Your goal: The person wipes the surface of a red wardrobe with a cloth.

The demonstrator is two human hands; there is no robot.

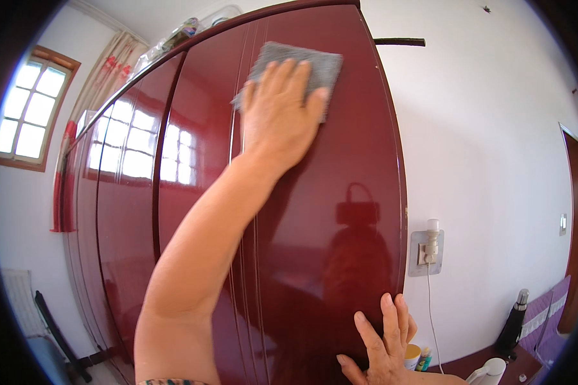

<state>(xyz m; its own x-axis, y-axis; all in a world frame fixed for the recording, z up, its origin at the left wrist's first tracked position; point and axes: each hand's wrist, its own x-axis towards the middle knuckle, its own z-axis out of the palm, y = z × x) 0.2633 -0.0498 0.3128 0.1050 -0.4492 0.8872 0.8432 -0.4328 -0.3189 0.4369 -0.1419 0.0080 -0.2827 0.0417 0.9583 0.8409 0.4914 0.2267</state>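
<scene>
**Glossy dark-red wardrobe, thin square-edged grey fabric cloth high up**

Wardrobe (308, 218): broad, slick-looking door; right edge offers purchase.
Cloth (322, 67): flat against upper door; probably light, limp; suits palm pressure or a corner pinch.
Left grip (277, 119): flattened over cloth, unclenched.
Right grip (385, 346): fingers splayed, lower right edge.

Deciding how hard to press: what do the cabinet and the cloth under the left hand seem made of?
Cabinet: probably wood or board with glossy dark red lacquer, mirroring the window; the coating hides the core. Cloth: matte grey fabric, perhaps microfibre, by its fuzzy surface; blur hides the weave.
</scene>
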